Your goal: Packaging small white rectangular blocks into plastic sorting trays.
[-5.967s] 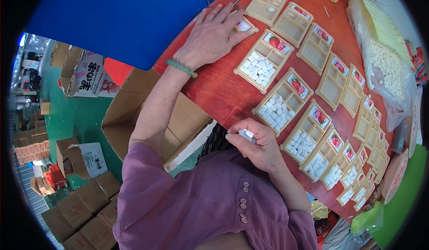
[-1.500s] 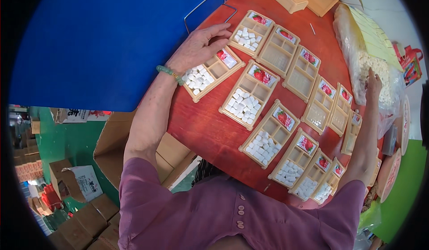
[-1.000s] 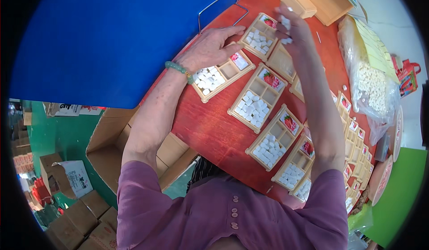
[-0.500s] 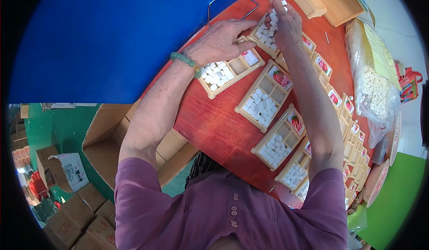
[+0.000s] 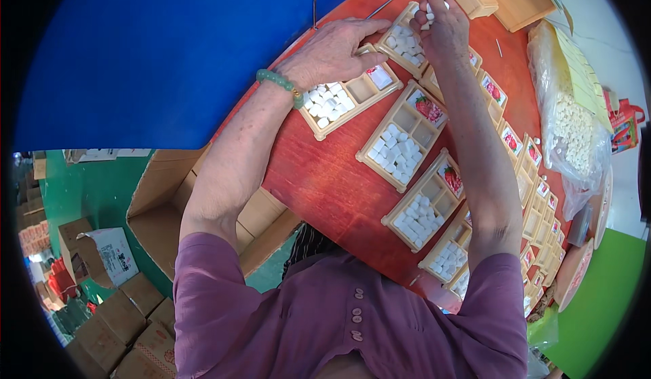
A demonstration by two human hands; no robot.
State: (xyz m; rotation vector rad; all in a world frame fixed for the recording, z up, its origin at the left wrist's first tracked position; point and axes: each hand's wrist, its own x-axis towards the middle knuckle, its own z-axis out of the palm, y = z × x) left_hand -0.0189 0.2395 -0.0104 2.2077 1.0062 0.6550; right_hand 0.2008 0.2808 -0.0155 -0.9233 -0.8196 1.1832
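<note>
My right hand (image 5: 447, 30) is raised above the right side of the farthest filled tray (image 5: 419, 67), its fingers curled around a few small white marshmallow-like pieces (image 5: 430, 17). More of these pieces lie in that beige tray's large compartment. My left hand (image 5: 332, 52) rests with fingers spread at the tray's left corner, thumb and forefinger apart on either side of it. Below it is another tray (image 5: 342, 123) with white pieces, a bare compartment and a picture card; the hand partly covers it. Closer to me stand similar trays (image 5: 392, 184) with white pieces and strawberry picture cards.
A red table (image 5: 325, 196) carries everything. To the right are rows of smaller-looking trays (image 5: 539, 223) and a clear bag (image 5: 566, 169) of white pieces. Beige boxes (image 5: 519, 6) stand at the far edge. A blue panel (image 5: 149, 60) and open carton (image 5: 152, 209) lie left.
My right hand has shifted slightly right, away from the far tray, and fewer white pieces show in it. The left hand stays at the tray's corner.
</note>
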